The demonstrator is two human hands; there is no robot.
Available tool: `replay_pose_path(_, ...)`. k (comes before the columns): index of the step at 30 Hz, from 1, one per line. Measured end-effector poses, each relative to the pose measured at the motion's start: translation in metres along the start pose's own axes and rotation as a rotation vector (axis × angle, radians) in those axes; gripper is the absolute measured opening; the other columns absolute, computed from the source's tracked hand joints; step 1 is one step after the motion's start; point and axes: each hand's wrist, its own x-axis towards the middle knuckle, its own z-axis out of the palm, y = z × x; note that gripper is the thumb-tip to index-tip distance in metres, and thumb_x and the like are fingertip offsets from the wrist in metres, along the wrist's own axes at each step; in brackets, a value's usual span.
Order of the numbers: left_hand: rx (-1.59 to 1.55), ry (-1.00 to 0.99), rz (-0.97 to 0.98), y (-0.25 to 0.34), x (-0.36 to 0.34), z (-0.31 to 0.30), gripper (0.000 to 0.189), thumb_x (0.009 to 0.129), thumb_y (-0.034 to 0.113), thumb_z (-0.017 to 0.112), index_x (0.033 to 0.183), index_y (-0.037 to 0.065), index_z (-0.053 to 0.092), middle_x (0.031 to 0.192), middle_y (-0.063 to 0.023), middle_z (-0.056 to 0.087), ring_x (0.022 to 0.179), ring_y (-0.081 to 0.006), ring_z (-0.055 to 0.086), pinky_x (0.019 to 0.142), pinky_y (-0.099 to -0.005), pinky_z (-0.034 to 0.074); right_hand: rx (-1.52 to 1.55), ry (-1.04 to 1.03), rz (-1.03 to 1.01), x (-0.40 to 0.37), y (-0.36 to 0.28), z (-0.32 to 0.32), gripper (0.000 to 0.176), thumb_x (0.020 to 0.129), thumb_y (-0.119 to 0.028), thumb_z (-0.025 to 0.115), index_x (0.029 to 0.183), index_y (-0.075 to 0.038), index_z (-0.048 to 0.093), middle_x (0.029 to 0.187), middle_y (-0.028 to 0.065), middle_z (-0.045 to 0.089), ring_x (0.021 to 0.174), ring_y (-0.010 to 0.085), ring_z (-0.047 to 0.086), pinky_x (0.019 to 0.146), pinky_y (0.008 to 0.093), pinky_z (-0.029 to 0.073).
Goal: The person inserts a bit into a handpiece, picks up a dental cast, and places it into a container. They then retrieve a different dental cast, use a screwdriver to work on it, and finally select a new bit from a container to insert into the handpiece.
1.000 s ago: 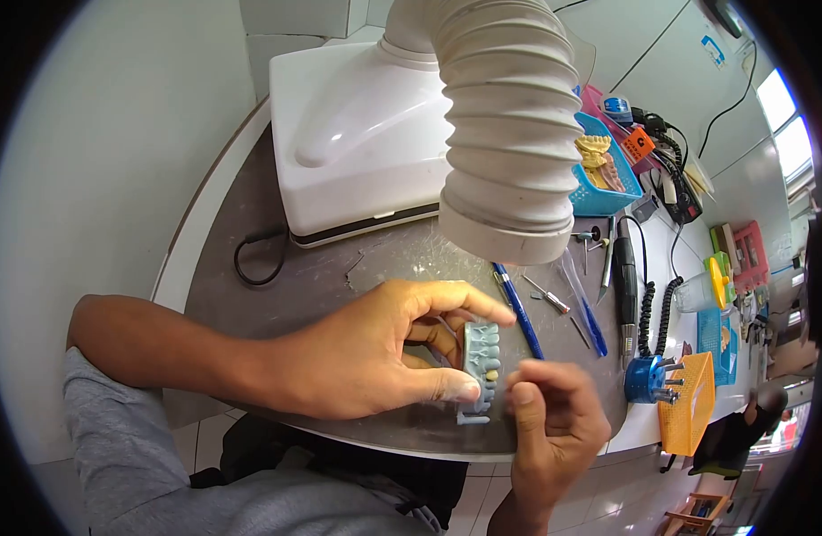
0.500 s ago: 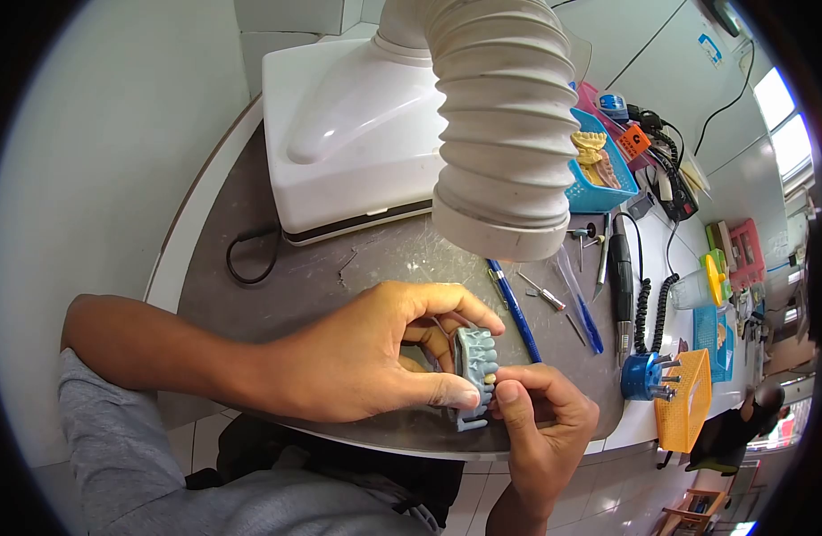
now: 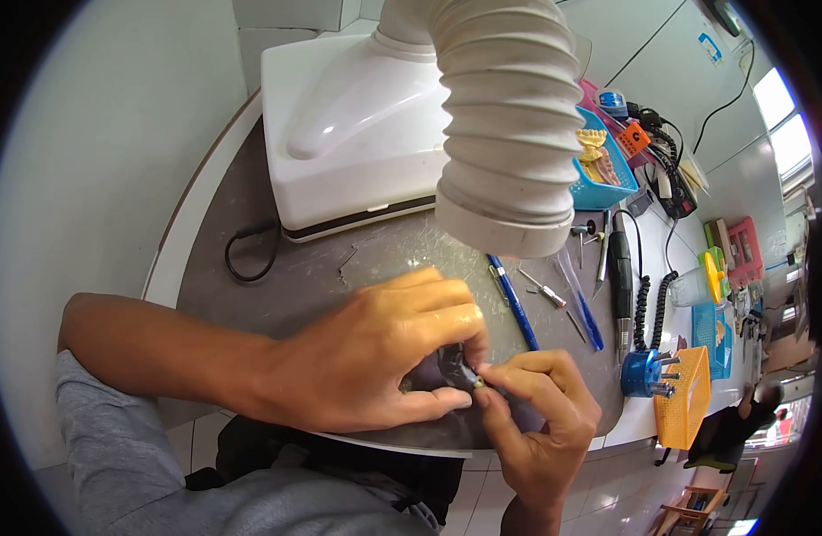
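Head view: my left hand [image 3: 389,348] grips the dark dental model [image 3: 453,364], half hiding it; my right hand [image 3: 545,406] pinches its yellowish tooth [image 3: 479,382]. From there, the hose [image 3: 509,134] overhangs at one o'clock, partly blocking the blue basket [image 3: 599,192].

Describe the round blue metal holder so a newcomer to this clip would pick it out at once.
From the ribbed white hose over the bench, go right to the black handpiece, then down to the orange basket. Just left of it sits the round blue metal holder, silvery pegs jutting from its right side. The nearby pen is blue too, but slim and without pegs.
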Motion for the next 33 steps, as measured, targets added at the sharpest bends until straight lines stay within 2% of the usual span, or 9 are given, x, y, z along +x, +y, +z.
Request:
replay_pose_path(1,-0.014,0.063,0.022,-0.003,0.000,0.004,0.028,0.073,0.008,0.084,0.092,0.005,0.065,0.098,-0.0093,0.063,0.094,-0.0303,0.058,0.081,-0.0393,0.048,0.002,-0.005,0.007,-0.001,0.000,0.000,0.026,0.075,-0.001,0.083,0.100,0.001,0.075,0.091,0.0109,0.067,0.080,0.0170,0.064,0.073,0.0277,0.051)
replay_pose_path(3,0.008,0.043,0.013,-0.006,-0.002,0.005,0.027,0.073,0.008,0.084,0.093,0.005,0.065,0.099,-0.0086,0.063,0.095,-0.0294,0.059,0.081,-0.0391,0.048,-0.070,-0.025,-0.003,0.000,0.000,0.001,0.029,0.072,0.001,0.084,0.100,-0.002,0.076,0.092,0.0122,0.069,0.082,0.0214,0.067,0.074,0.0288,0.052)
replay_pose_path(7,0.082,0.012,0.063,-0.009,-0.003,0.007,0.027,0.073,0.006,0.083,0.094,0.006,0.066,0.101,-0.0069,0.064,0.096,-0.0282,0.059,0.082,-0.0391,0.049,-0.108,0.035,-0.002,-0.001,0.001,0.006,0.028,0.072,0.001,0.084,0.100,-0.002,0.076,0.096,0.0132,0.071,0.086,0.0236,0.070,0.075,0.0310,0.054)
replay_pose_path(12,0.029,0.021,0.015,-0.006,-0.002,0.008,0.024,0.074,0.004,0.082,0.091,0.005,0.067,0.101,-0.0058,0.065,0.095,-0.0271,0.061,0.082,-0.0386,0.050,-0.098,0.027,-0.006,-0.004,0.002,0.011,0.029,0.072,-0.001,0.085,0.099,-0.002,0.076,0.099,0.0137,0.073,0.088,0.0265,0.072,0.077,0.0339,0.056)
replay_pose_path(15,0.000,0.040,-0.002,-0.006,-0.001,0.011,0.022,0.074,0.003,0.081,0.090,0.005,0.067,0.099,-0.0063,0.066,0.093,-0.0265,0.063,0.080,-0.0380,0.051,-0.157,0.068,-0.058,-0.007,0.003,0.016,0.031,0.072,-0.004,0.086,0.102,-0.003,0.076,0.100,0.0098,0.072,0.090,0.0257,0.070,0.077,0.0350,0.057)
replay_pose_path(20,-0.047,0.065,-0.065,-0.003,-0.002,0.014,0.020,0.075,0.001,0.080,0.089,0.003,0.066,0.095,-0.0082,0.067,0.091,-0.0267,0.066,0.080,-0.0373,0.052,-0.200,0.086,-0.038,-0.009,-0.002,0.018,0.031,0.072,-0.003,0.085,0.102,-0.003,0.076,0.099,0.0099,0.073,0.090,0.0256,0.071,0.077,0.0347,0.057)
replay_pose_path(26,-0.125,0.003,-0.094,-0.006,0.001,0.012,0.018,0.075,-0.001,0.077,0.087,0.000,0.063,0.092,-0.0097,0.066,0.089,-0.0281,0.067,0.078,-0.0375,0.052,-0.188,0.101,-0.020,-0.009,0.000,0.017,0.032,0.071,-0.005,0.086,0.101,-0.004,0.077,0.098,0.0091,0.073,0.088,0.0241,0.071,0.075,0.0335,0.057)
replay_pose_path(33,-0.130,0.027,-0.063,-0.007,0.002,0.013,0.015,0.076,-0.001,0.075,0.085,-0.002,0.063,0.087,-0.0111,0.066,0.082,-0.0267,0.068,0.073,-0.0353,0.054,-0.152,0.122,-0.046,-0.010,0.004,0.018,0.030,0.072,-0.004,0.086,0.101,-0.003,0.078,0.098,0.0095,0.074,0.088,0.0235,0.072,0.075,0.0330,0.057)
